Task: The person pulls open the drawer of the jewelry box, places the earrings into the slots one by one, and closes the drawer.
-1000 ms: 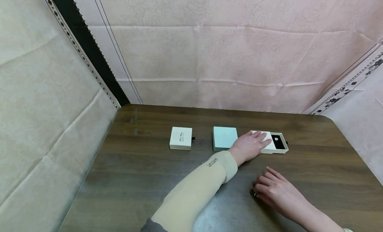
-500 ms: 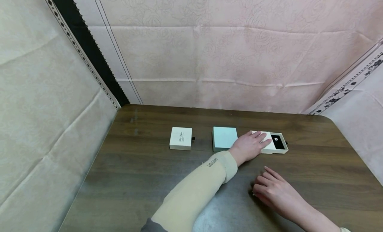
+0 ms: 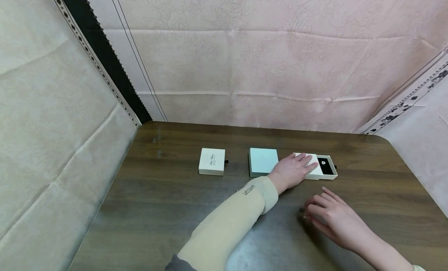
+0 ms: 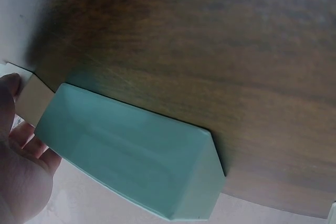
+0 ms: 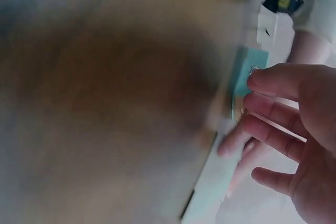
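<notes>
My left hand point(image 3: 291, 170) lies over a white slide-out box point(image 3: 312, 171) at the right of the row. In the left wrist view its thumb is on one side of the box and its fingers point(image 4: 35, 146) are across from it. The box's drawer point(image 3: 329, 166) is partly out to the right, showing a black pad point(image 3: 325, 168) with a small pale piece of jewellery on it. My right hand point(image 3: 334, 218) is above the table in front. It pinches a small silvery piece of jewellery point(image 5: 253, 70), too blurred to identify, at the thumb tip.
A teal box point(image 3: 263, 161) is just left of my left hand. Farther left stands a closed white box point(image 3: 211, 161) with a black pull tab point(image 3: 226, 161). All rest on the brown wooden table point(image 3: 154, 193). A pale patterned cloth point(image 3: 245, 69) hangs behind the far edge.
My right hand has moved a little right and away from me, toward the open drawer, with the jewellery in its fingers. The left hand and boxes have not moved.
</notes>
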{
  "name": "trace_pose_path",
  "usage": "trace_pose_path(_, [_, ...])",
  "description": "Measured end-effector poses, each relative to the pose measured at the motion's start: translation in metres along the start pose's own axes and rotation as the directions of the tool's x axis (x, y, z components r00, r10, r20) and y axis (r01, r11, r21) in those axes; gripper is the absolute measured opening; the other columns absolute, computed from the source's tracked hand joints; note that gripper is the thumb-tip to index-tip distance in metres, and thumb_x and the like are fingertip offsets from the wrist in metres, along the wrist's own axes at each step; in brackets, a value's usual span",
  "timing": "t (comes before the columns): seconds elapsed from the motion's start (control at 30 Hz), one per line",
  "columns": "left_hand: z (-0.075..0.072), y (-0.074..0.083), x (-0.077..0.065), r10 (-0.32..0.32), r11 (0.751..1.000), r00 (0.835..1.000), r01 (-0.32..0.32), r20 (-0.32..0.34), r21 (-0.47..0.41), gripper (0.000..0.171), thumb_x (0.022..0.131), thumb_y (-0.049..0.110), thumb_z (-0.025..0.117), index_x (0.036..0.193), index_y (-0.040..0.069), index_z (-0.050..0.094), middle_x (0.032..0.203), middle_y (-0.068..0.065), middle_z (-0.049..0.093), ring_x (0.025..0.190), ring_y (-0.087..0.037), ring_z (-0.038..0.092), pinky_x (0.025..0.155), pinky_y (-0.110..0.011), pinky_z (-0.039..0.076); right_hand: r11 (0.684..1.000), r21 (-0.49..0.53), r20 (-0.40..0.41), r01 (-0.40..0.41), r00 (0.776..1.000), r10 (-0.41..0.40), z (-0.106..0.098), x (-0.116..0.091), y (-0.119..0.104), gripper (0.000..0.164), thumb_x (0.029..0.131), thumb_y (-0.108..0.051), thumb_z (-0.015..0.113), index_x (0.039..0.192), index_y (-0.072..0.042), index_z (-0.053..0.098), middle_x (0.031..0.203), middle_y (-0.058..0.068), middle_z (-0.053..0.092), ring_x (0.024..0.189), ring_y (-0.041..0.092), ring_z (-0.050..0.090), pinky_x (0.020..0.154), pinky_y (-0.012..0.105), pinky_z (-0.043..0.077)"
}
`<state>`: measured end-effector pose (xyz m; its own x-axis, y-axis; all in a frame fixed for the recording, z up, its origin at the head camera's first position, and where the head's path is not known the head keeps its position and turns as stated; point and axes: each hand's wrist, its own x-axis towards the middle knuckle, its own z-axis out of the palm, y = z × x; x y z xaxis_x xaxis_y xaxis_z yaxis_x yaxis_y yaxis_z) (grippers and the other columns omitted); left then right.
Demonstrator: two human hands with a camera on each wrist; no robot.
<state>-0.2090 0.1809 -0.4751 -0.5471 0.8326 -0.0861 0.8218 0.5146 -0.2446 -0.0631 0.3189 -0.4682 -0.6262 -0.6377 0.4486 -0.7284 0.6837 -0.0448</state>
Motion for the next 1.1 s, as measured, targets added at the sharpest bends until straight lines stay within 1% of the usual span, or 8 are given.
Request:
trace_pose_path(0.4, [0.001, 0.001, 0.000, -0.002, 1.000, 1.000, 0.003, -0.011, 0.007, 0.058, 0.117, 0.044, 0.038, 0.172, 0.037, 0.021, 0.177, 0.008, 0.023, 0.162, -0.010, 0.024, 0.128, -0.028, 0.028, 0.995, -0.034, -0.008, -0.096, 0.995, 0.096, -0.026, 0.001, 0.025, 0.056, 0.113, -0.057, 0.035, 0.092, -0.024, 0.074, 0.111, -0.001, 0.074, 0.100, 0.026, 0.069, 0.130, 0.023, 0.009])
trace_pose_path(0.63, [0.002, 0.002, 0.000, 0.001, 1.000, 1.000, -0.001, 0.000, 0.013, 0.059, 0.117, 0.044, 0.039, 0.172, 0.038, 0.019, 0.178, 0.009, 0.022, 0.162, -0.009, 0.023, 0.128, -0.027, 0.027, 0.987, -0.007, -0.013, -0.159, 0.987, 0.159, -0.034, 0.002, 0.041, 0.054, 0.111, -0.060, 0.035, 0.089, -0.027, 0.071, 0.122, 0.006, 0.073, 0.107, 0.033, 0.068, 0.128, 0.020, 0.012])
trace_pose_path(0.7, [0.002, 0.002, 0.000, 0.002, 1.000, 1.000, -0.002, 0.002, 0.018, 0.059, 0.117, 0.043, 0.039, 0.172, 0.038, 0.019, 0.178, 0.009, 0.022, 0.162, -0.009, 0.023, 0.128, -0.027, 0.027, 0.985, 0.006, -0.013, -0.170, 0.985, 0.170, -0.036, 0.002, 0.046, 0.049, 0.111, -0.059, 0.040, 0.091, -0.027, 0.072, 0.126, 0.008, 0.071, 0.109, 0.034, 0.067, 0.128, 0.019, 0.012])
trace_pose_path(0.8, [0.002, 0.002, -0.001, 0.001, 1.000, 1.000, -0.001, -0.001, 0.023, 0.058, 0.117, 0.042, 0.038, 0.172, 0.038, 0.019, 0.178, 0.009, 0.022, 0.162, -0.009, 0.023, 0.128, -0.027, 0.028, 0.983, 0.014, -0.015, -0.182, 0.983, 0.183, -0.039, 0.002, 0.054, 0.028, 0.109, -0.046, 0.061, 0.093, -0.026, 0.073, 0.128, 0.009, 0.070, 0.110, 0.035, 0.066, 0.128, 0.020, 0.014])
trace_pose_path(0.87, [0.003, 0.002, -0.001, 0.000, 1.000, 1.000, 0.000, -0.002, 0.025, 0.058, 0.117, 0.042, 0.038, 0.172, 0.038, 0.019, 0.178, 0.009, 0.022, 0.162, -0.009, 0.023, 0.128, -0.027, 0.027, 0.982, 0.022, -0.020, -0.188, 0.982, 0.188, -0.040, 0.002, 0.059, 0.017, 0.106, -0.037, 0.069, 0.094, -0.026, 0.073, 0.128, 0.009, 0.070, 0.110, 0.035, 0.066, 0.128, 0.020, 0.014])
trace_pose_path(0.97, [0.002, 0.002, -0.001, -0.001, 1.000, 1.000, 0.001, -0.003, 0.030, 0.059, 0.117, 0.043, 0.038, 0.172, 0.038, 0.018, 0.178, 0.009, 0.022, 0.162, -0.009, 0.022, 0.128, -0.027, 0.027, 0.982, 0.025, -0.043, -0.188, 0.981, 0.189, -0.042, 0.004, 0.065, 0.023, 0.107, -0.042, 0.066, 0.093, -0.025, 0.074, 0.126, 0.009, 0.071, 0.108, 0.035, 0.065, 0.125, 0.017, 0.016])
trace_pose_path(1.07, [0.002, 0.001, -0.001, -0.002, 0.999, 1.000, 0.002, -0.004, 0.036, 0.060, 0.117, 0.044, 0.038, 0.173, 0.037, 0.018, 0.178, 0.009, 0.022, 0.162, -0.009, 0.022, 0.128, -0.027, 0.027, 0.982, 0.026, -0.060, -0.188, 0.980, 0.189, -0.043, 0.006, 0.071, 0.022, 0.107, -0.040, 0.067, 0.093, -0.024, 0.074, 0.125, 0.010, 0.071, 0.107, 0.035, 0.065, 0.124, 0.016, 0.017])
trace_pose_path(1.1, [0.002, 0.001, -0.001, -0.003, 0.999, 1.000, 0.003, -0.004, 0.037, 0.060, 0.117, 0.045, 0.039, 0.173, 0.037, 0.018, 0.178, 0.009, 0.022, 0.162, -0.009, 0.022, 0.128, -0.027, 0.027, 0.982, 0.025, -0.064, -0.187, 0.980, 0.188, -0.043, 0.007, 0.073, 0.021, 0.106, -0.038, 0.069, 0.093, -0.023, 0.074, 0.125, 0.010, 0.071, 0.107, 0.034, 0.064, 0.121, 0.014, 0.021])
